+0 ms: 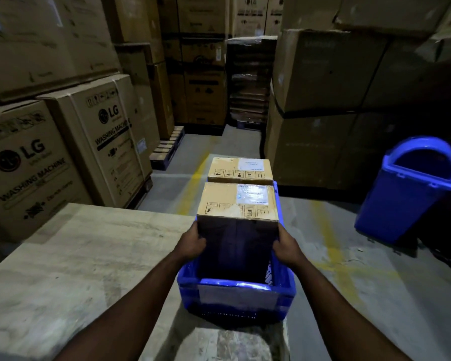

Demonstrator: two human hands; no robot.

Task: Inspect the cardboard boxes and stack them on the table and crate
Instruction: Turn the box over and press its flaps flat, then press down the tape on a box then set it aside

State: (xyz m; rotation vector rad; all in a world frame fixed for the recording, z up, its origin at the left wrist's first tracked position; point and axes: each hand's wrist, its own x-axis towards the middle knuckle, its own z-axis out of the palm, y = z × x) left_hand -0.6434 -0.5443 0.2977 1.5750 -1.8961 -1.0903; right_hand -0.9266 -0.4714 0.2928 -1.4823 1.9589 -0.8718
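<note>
Cardboard box (237,201) between my two hands: the fingers (200,238) of my left hand (192,243) are curled round its near left edge. My right hand (287,246) is clamped against its near right edge, with those fingertips hidden round the side. Both hands grip it on its shadowed near face, below the top. The box stands upright inside the blue crate (235,291), its top well above the crate's rim. A white label and a row of black handling symbols show on its lit upper face.

Directly behind it stands a second box (241,168) of the same kind, with its own label and symbols. It sits close against the first, at the crate's far end. A pale patch covers the crate's near wall.

Just left of the crate lies the worn, pale tabletop (76,256); I cannot tell whether the crate rests on it or beside it. Beyond is grey floor (323,246) marked with yellow lines. A blue bin (406,194) with a swing lid stands well off to my right. Large washing machine cartons (29,165) are stacked along the left, and more dim cartons rise on the right and at the back.
</note>
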